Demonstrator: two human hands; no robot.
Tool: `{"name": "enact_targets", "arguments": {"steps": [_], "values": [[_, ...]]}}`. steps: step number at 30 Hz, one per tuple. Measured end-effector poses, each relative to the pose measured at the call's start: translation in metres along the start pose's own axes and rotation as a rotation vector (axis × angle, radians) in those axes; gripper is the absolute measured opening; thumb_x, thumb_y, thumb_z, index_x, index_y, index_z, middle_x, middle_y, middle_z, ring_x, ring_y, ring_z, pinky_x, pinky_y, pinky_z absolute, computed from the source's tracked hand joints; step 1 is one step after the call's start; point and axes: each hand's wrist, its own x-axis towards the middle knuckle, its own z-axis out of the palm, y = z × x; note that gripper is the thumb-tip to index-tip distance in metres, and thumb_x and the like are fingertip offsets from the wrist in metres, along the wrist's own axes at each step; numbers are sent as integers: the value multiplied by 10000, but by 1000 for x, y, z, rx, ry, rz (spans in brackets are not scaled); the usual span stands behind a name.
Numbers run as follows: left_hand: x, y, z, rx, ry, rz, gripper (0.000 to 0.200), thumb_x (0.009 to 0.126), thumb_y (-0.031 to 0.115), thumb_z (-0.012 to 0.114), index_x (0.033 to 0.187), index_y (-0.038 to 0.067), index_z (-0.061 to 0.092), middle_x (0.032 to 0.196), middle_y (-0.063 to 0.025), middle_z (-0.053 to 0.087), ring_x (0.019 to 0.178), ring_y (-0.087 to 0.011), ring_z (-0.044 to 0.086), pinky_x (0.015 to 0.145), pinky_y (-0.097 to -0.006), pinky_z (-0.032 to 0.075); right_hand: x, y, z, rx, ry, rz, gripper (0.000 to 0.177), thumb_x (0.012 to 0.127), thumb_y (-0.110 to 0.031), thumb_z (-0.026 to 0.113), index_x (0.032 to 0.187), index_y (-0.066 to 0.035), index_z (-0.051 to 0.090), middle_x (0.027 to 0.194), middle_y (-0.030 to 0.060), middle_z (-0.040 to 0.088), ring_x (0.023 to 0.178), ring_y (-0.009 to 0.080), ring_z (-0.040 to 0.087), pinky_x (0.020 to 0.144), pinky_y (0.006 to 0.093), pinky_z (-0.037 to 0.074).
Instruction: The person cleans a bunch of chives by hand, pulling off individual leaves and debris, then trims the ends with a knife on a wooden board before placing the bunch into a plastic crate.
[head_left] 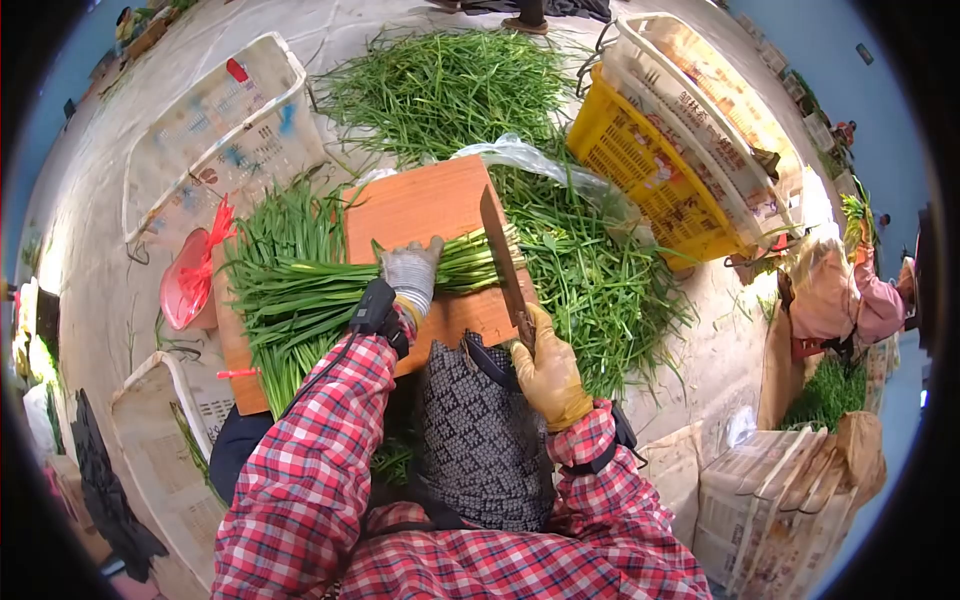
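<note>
My left hand (411,272), in a grey-white glove, is wrapped over a bundle of long green chives (320,284) and holds it down on an orange-brown wooden board (420,200). The pale stalk ends point right. In a yellowish glove, my right hand (553,374) grips a long dark knife (503,250) by its handle. Its blade stands across the stalk ends, near the board's right edge. More chives (290,222) lie on the left part of the board. Cut greens (590,270) are heaped just right of the blade.
Another heap of greens (450,90) lies beyond the board. White crates (225,140) stand at left, a yellow crate (650,165) at right. A pink basin (186,280) with red ties (215,245) sits left of the board. Another person (835,285) is at far right.
</note>
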Motion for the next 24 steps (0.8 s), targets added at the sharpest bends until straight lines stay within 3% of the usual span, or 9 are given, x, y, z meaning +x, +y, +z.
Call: {"name": "enact_targets", "arguments": {"steps": [4,11,13,19,24], "values": [[1,0,3,35,21,8,301,871,88,489,1156,184,476,973,-136,635,867,-321,651,766,-497,477,6,20,12,-56,-58,43,499,833,-157,574,1267,23,405,885,287,618,845,447,596,730,500,474],[3,-1,-1,37,-45,3,307,874,108,493,1171,186,485,978,-136,635,892,-316,650,750,-466,487,24,18,-2,-108,-181,162,435,844,-147,555,1215,49,438,861,291,617,822,456,601,678,477,483],[4,-2,5,29,2,35,312,872,112,501,1175,188,488,992,-132,634,902,-314,646,744,-455,491,28,9,9,-210,-191,169,490,832,-192,569,1206,85,416,824,309,615,814,447,609,728,506,489],[4,0,3,67,-21,19,315,868,109,503,1170,199,496,946,-119,635,880,-301,646,724,-441,493,36,12,18,-250,-191,219,501,842,-218,570,1216,75,412,867,304,625,848,436,616,761,493,492],[1,-5,7,63,53,73,321,859,92,503,1162,199,495,923,-114,630,839,-292,651,699,-431,499,71,33,54,-239,-141,273,349,841,-214,558,1087,8,449,858,284,634,858,418,625,779,490,497]]}}
